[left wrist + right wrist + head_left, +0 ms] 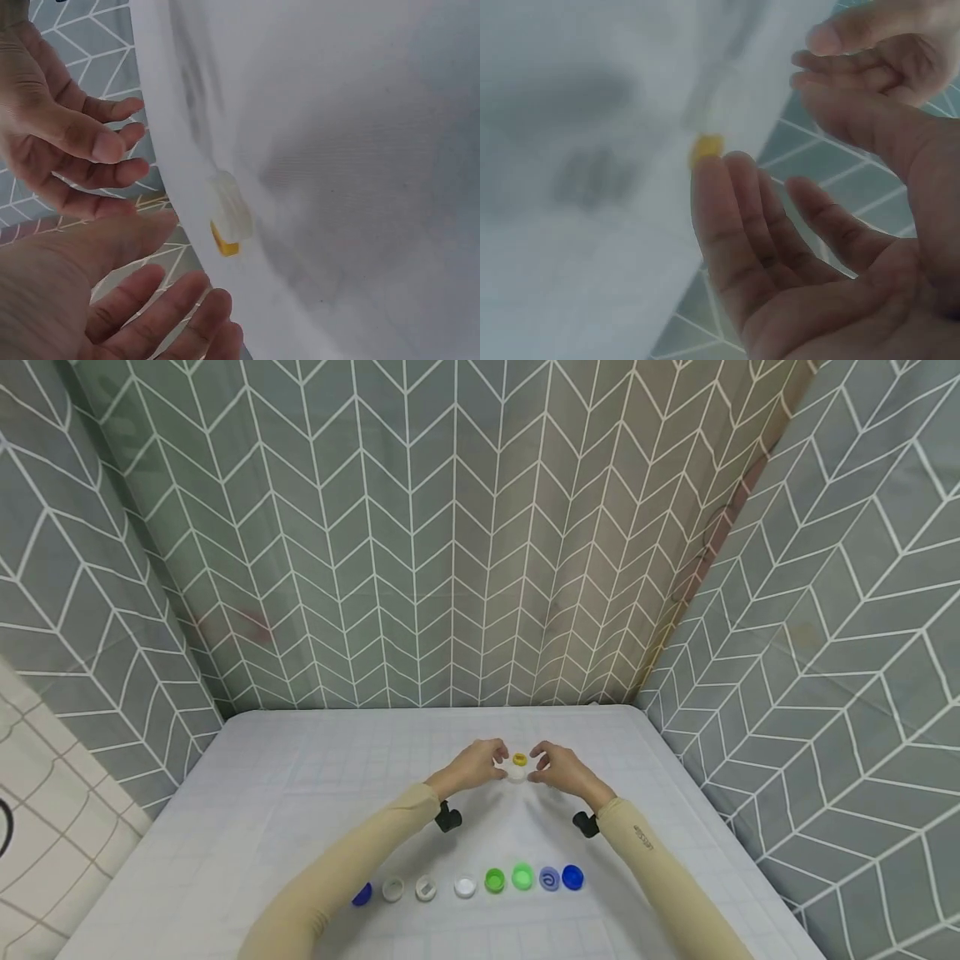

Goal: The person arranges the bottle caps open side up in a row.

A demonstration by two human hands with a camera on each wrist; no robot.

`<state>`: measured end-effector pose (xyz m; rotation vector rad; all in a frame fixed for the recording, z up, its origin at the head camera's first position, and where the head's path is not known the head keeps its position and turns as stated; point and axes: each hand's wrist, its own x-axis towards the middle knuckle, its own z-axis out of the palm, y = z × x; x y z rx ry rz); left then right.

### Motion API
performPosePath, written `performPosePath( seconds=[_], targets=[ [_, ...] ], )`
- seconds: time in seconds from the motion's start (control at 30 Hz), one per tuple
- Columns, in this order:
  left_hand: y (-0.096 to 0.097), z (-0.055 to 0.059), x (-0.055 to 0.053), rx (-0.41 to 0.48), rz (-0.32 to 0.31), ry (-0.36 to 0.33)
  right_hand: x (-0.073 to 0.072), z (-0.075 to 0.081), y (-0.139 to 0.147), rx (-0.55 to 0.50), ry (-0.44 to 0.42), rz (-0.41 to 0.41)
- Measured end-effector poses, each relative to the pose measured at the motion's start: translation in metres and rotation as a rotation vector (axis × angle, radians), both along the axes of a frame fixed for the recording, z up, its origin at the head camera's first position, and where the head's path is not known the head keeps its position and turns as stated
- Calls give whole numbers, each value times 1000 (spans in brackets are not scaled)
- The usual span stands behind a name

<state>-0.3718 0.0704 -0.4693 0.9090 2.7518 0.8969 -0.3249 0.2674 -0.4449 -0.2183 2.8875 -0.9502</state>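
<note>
A small yellow bottle cap [520, 759] sits on top of whitish, translucent caps [517, 774] in a short stack toward the back of the table. My left hand [480, 764] is beside the stack on its left, fingers loosely bent and holding nothing. On the other side, my right hand [560, 768] curves toward the stack with thumb and fingers parted. In the left wrist view, a gap shows between the left fingertips and the whitish caps [231, 206]. The right wrist view is blurred; there a right fingertip overlaps the yellow cap's [706, 147] lower edge.
Nearer the front runs a row of caps: dark blue [362, 894], several white ones [465, 886], green [494, 881], light green [522, 876], translucent blue with a spiral [550, 878] and blue [573, 877]. The left sleeve [352, 868] partly covers the dark blue one. Patterned curtains [450, 543] surround the white-covered table [300, 777].
</note>
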Motion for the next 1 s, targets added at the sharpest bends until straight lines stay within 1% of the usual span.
performPosePath(
  seconds=[0.13,0.27,0.37,0.47,0.57,0.67,0.87,1.0],
  targets=[
    [2,-7,-4,-23,10,-40,-7,-9,-3,-12,-75,-4],
    [4,-11,-7,-38,20,-91,-10,-17,-6,-12,-104,-10],
    [6,-14,-8,-59,29,-103,-11,-22,-8,0,-114,-10],
    [7,-17,-9,-94,38,-85,-12,-26,-11,16,-104,-2],
    [9,-19,-9,-115,37,-74,-14,-28,-14,6,-92,-17],
    [11,-20,-8,-113,33,-68,-17,-32,-15,4,-72,-38],
    [15,-24,-7,-102,28,-46,-21,-39,-17,28,-26,-23],
    [15,-26,-8,-84,35,-54,-21,-41,-18,24,-19,-21]
  ],
)
